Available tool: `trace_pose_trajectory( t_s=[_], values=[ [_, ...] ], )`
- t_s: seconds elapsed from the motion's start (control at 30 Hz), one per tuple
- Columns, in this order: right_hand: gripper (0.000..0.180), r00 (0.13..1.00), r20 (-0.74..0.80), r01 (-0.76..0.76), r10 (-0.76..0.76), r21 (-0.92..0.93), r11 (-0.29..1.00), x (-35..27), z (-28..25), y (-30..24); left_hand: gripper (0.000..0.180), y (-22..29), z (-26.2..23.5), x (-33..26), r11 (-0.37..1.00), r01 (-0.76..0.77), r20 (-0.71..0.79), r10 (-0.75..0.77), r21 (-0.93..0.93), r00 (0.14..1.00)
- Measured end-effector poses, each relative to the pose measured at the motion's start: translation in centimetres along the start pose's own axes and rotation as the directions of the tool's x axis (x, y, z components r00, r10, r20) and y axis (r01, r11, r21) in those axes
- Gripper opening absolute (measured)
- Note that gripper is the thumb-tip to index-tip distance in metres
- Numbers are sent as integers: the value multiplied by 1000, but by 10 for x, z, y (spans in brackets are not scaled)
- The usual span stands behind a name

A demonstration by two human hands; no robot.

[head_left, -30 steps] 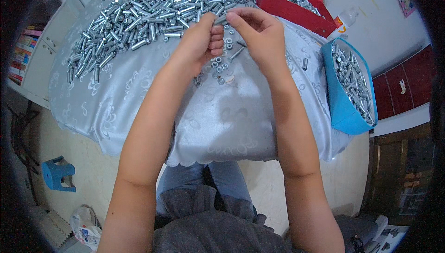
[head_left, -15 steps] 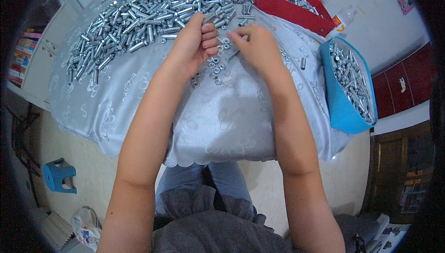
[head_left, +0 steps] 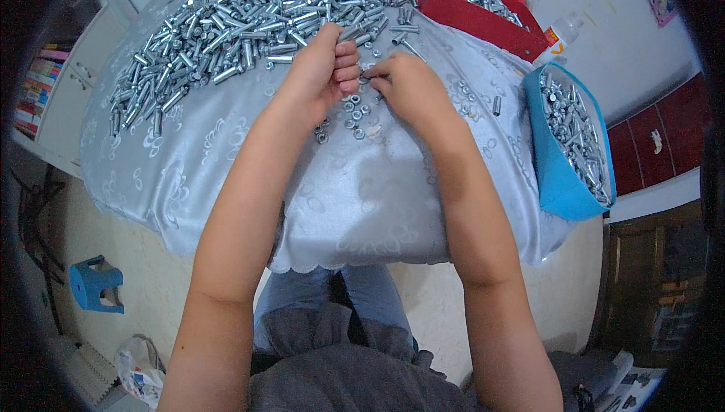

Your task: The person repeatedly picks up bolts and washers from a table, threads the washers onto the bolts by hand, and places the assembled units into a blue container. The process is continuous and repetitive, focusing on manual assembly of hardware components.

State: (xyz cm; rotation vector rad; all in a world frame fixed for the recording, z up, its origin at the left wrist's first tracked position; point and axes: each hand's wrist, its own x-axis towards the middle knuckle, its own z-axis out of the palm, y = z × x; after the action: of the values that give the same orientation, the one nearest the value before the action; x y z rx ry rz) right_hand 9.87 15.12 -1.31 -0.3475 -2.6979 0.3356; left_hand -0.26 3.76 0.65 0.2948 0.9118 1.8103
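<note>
My left hand is closed in a fist at the near edge of a large heap of silvery metal anchor bolts. An anchor bolt shows at the top of that fist, beside the thumb and forefinger. Just right of it, my right hand is pinched low over the cloth, its fingertips pointing left; whatever sits between them is too small to make out. Loose hex nuts lie between and below the hands. Another bolt rests just beyond the right hand.
A red box of bolts stands at the far right, with a white bottle beside it. A blue fabric bin full of bolts sits at the table's right edge. More nuts and a single bolt lie on the silvery tablecloth.
My right hand has shifted down and slightly left, bringing its fingertips closer to the left fist. A bolt beyond it has come into sight. The left hand stays closed, nearly in place.
</note>
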Motion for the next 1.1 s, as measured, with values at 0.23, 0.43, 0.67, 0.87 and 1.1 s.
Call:
trace_pose_trajectory(
  t_s=[0.23,0.43,0.67,0.87,1.1],
  values=[
    [16,998,-4,-56,55,-30,998,1,4,6,36,-1,-2,-1,999,-4,-15,4,36,1000],
    [22,970,-181,-50,162,501,864,9,-16,-9,35,-2,-3,1,998,-17,-38,20,62,999],
    [15,934,-288,160,212,866,474,12,-29,-28,34,-3,2,0,993,-8,-75,17,119,997],
    [15,934,-272,125,230,854,504,13,-24,-23,34,-4,4,-1,988,-19,-45,26,153,999],
    [18,960,47,-122,276,957,263,10,-40,-20,33,-4,7,-1,979,-47,-9,50,197,999]
  ],
)
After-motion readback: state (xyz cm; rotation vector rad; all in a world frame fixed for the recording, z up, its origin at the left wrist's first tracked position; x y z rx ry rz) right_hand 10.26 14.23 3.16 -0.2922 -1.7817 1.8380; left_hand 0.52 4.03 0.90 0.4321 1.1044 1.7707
